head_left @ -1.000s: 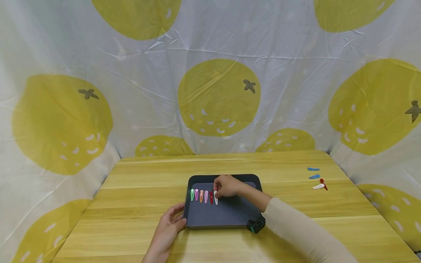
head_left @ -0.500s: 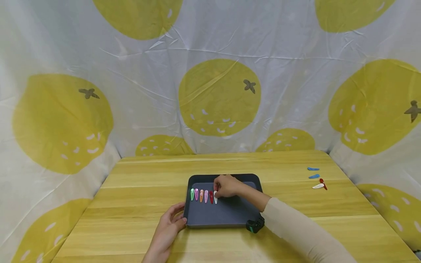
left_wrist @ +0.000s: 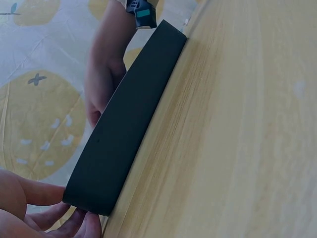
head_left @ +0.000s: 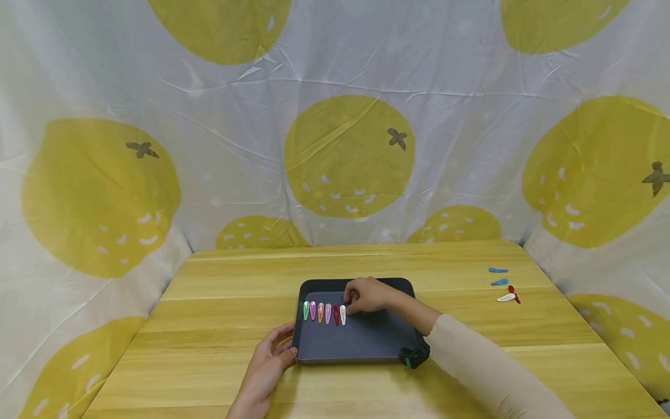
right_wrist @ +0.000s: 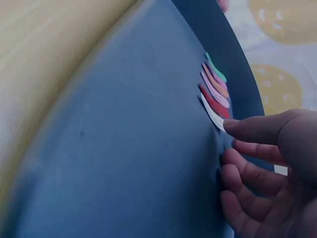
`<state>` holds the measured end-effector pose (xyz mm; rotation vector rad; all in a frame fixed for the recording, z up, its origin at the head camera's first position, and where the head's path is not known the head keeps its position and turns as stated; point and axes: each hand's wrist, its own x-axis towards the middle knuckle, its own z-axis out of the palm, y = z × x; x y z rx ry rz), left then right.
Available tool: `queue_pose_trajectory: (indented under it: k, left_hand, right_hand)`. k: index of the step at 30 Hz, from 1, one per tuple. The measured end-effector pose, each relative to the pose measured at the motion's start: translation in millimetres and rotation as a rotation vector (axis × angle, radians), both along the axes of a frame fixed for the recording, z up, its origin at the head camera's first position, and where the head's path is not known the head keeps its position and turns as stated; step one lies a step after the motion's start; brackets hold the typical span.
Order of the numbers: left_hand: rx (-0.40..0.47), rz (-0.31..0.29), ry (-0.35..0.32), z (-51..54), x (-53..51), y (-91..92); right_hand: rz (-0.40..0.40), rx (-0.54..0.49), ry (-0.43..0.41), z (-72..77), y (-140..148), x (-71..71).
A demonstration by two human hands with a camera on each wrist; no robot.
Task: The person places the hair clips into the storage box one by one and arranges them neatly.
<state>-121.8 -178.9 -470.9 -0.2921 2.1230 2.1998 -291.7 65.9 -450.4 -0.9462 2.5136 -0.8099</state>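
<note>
A dark tray point(head_left: 356, 343) holds a row of hair clips: a green clip point(head_left: 306, 311), pink and orange ones, a red clip point(head_left: 337, 315) and, at the right end, a white clip point(head_left: 342, 315). My left hand point(head_left: 266, 364) grips the tray's near left corner, with the thumb at its side in the left wrist view. Just right of the white clip is my right hand point(head_left: 368, 295), fingers loosely bent. In the right wrist view its thumb point(right_wrist: 255, 130) is at the end of the white clip point(right_wrist: 214, 114), and the other fingers are apart from it.
At the table's right side lie two blue clips point(head_left: 499, 281), a white clip point(head_left: 506, 297) and a red clip point(head_left: 516, 295), the last two overlapping. A black device point(head_left: 414, 355) at the right wrist hangs by the tray's near right corner. A lemon-patterned cloth point(head_left: 450, 145) surrounds the table.
My right hand and forearm have shifted slightly to the right, and the fingers have come off the white clip, which shows more fully. The left hand has stayed on the tray.
</note>
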Motion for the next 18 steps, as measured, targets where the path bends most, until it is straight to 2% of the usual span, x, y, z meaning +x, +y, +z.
queue_pose_trajectory:
  k: [6, 18]
  left_hand:
    - [-0.008, 0.0, 0.006, 0.4, 0.6, 0.1]
    - [-0.016, 0.002, 0.007, 0.4, 0.5, 0.6]
  right_hand:
    - [0.01, -0.048, -0.034, 4.4, 14, -2.5]
    - [-0.025, -0.102, -0.029, 15.3, 42, -4.8]
